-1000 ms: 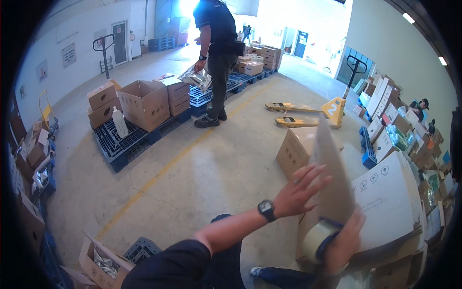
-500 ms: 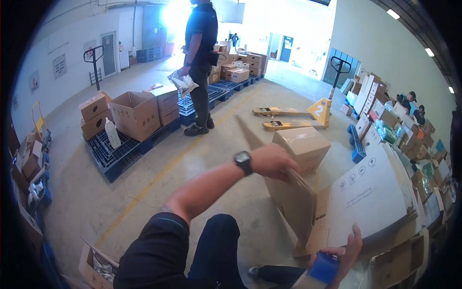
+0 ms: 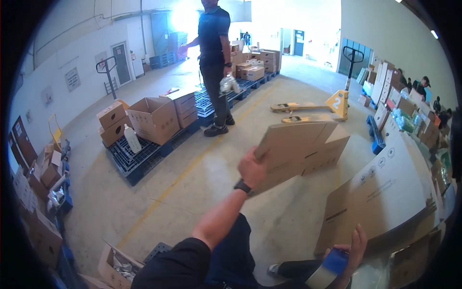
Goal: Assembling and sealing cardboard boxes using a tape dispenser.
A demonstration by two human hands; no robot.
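Observation:
My left hand (image 3: 252, 168), with a dark watch at its wrist, grips the edge of a flattened cardboard box (image 3: 291, 147). The box is tilted in front of me, partly covering a closed brown carton (image 3: 329, 153) on the floor. At the lower right, my right hand (image 3: 356, 250) has its fingers raised. In its grasp is what looks like a roll of tape (image 3: 335, 262), blue with a tan part; its lower end is cut off from view. Beside that hand leans a stack of flattened boxes (image 3: 370, 192), its front sheet partly white.
A person (image 3: 215, 53) stands ahead with a silver packet. To the left, a blue pallet (image 3: 127, 166) carries cartons and a white bottle (image 3: 131, 138). A yellow pallet jack (image 3: 338, 103) stands beyond the carton. Piled goods line the right side; an opened carton (image 3: 115, 267) lies lower left.
My left hand has pulled the flattened box away from the leaning stack, leftward and up. The person ahead has turned and stretched out an arm. My view has shifted slightly left.

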